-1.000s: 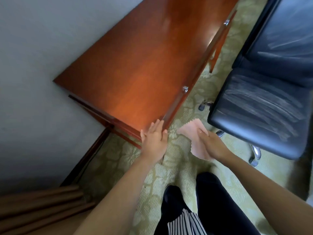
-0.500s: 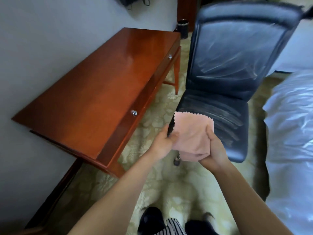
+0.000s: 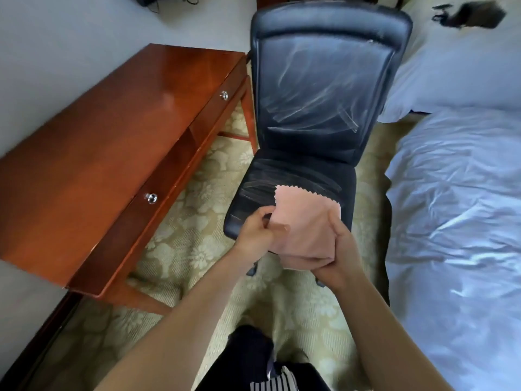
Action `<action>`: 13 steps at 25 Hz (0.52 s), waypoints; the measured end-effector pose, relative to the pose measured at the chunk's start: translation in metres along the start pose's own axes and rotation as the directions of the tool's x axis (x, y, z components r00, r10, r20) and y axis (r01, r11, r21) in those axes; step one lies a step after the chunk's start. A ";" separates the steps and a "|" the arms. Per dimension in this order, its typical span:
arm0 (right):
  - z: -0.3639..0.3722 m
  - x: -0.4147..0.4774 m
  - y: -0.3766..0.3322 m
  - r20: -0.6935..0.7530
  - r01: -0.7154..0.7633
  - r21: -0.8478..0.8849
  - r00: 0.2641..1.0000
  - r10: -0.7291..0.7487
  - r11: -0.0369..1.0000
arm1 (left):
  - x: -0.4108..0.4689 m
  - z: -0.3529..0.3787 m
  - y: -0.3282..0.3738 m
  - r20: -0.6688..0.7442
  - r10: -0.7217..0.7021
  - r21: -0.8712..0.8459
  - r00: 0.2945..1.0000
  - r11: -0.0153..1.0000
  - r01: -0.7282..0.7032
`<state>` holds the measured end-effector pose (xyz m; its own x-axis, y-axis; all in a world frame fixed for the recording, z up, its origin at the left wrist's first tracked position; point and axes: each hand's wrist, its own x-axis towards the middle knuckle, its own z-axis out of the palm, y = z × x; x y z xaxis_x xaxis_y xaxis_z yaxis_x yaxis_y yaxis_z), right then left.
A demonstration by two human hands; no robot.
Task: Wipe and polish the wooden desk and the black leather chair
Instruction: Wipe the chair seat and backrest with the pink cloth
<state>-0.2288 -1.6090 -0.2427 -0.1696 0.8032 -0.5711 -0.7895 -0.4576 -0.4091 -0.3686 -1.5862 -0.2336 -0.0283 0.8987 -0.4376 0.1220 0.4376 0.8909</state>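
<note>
Holding a pink zigzag-edged cloth [image 3: 304, 224] before the black leather chair [image 3: 318, 88], twelve o'clock.
Left hand [image 3: 255, 235] pinched its side, right hand [image 3: 335, 252] gripped its bottom, likely squaring a clean face; reddish wooden desk [image 3: 112, 131] at ten o'clock.

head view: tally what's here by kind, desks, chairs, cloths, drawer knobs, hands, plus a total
wooden desk: 1
black leather chair: 1
pink cloth: 1
drawer knobs: 2
hands, left hand and right hand, both gripping the cloth: 2
total: 7
</note>
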 end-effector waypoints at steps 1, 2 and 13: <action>-0.002 0.005 -0.005 -0.003 0.013 0.001 1.000 -0.013 1.000 | 0.009 0.004 0.002 0.003 -0.005 0.015 1.000 1.000 0.005; -0.004 0.010 -0.010 -0.021 0.018 0.008 1.000 -0.018 1.000 | 0.017 0.007 0.005 0.014 -0.015 0.029 1.000 0.999 0.015; -0.020 0.119 -0.113 -0.195 0.073 -0.065 0.977 -0.084 0.995 | 0.167 0.075 0.059 0.176 -0.030 0.283 0.984 0.959 -0.022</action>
<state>-0.1477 -1.4695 -0.2792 0.0161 0.7490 -0.6624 -0.7595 -0.4217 -0.4953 -0.2922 -1.4120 -0.2632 0.1433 0.8664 -0.4783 0.3986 0.3918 0.8292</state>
